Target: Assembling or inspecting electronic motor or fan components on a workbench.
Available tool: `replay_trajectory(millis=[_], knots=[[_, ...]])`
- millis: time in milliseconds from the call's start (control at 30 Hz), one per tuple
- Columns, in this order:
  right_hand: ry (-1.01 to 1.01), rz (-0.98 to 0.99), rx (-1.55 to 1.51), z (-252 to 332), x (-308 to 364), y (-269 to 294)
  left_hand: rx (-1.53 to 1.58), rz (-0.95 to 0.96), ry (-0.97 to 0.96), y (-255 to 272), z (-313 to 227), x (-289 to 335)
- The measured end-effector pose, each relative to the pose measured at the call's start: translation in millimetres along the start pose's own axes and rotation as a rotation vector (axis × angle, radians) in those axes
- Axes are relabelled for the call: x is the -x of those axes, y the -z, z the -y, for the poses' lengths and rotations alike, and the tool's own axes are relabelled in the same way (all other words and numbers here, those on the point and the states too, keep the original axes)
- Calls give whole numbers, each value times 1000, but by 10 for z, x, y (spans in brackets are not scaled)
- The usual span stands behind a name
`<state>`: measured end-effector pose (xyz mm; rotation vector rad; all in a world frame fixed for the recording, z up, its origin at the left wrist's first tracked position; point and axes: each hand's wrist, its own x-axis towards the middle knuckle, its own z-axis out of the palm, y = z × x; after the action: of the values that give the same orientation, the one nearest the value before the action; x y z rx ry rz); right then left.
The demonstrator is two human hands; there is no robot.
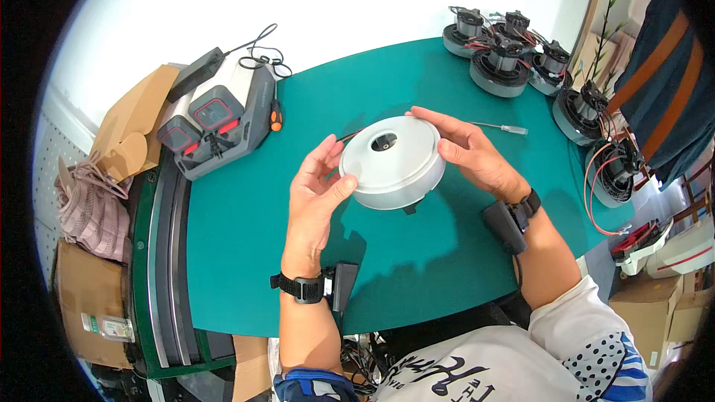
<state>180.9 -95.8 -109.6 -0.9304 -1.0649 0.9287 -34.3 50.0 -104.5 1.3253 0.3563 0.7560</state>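
Motor (395, 167), one: left hand (316, 182) and right hand (480, 157), half-curled, grip its sides; even pressure steadies it best.

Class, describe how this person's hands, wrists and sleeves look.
The left hand and right hand are bare, without gloves. Each wrist has a black strap carrying a dark, boxy device. The left sleeve is blue and white; the right sleeve is mostly white.

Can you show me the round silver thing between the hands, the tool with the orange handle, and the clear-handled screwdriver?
Round silver thing (400, 160): head view, on its flat top.
Orange-handled tool (276, 116): head view, on its handle.
Clear-handled screwdriver (514, 130): head view, on its handle.
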Motion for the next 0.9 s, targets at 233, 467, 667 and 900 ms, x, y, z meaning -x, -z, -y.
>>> replay_trajectory(millis=[233, 467, 667, 900], knots=[[80, -221, 286, -68, -56, 36, -138, 95, -36, -217, 66, 45], [75, -356, 194, -184, -81, -44, -276, 82, -66, -116, 56, 11], [-50, -446, 262, -192, -112, 12, -129, 79, -11, -108, 24, 14], [-46, -154, 274, 113, 27, 78, 29, 130, 105, -78, -140, 96]])
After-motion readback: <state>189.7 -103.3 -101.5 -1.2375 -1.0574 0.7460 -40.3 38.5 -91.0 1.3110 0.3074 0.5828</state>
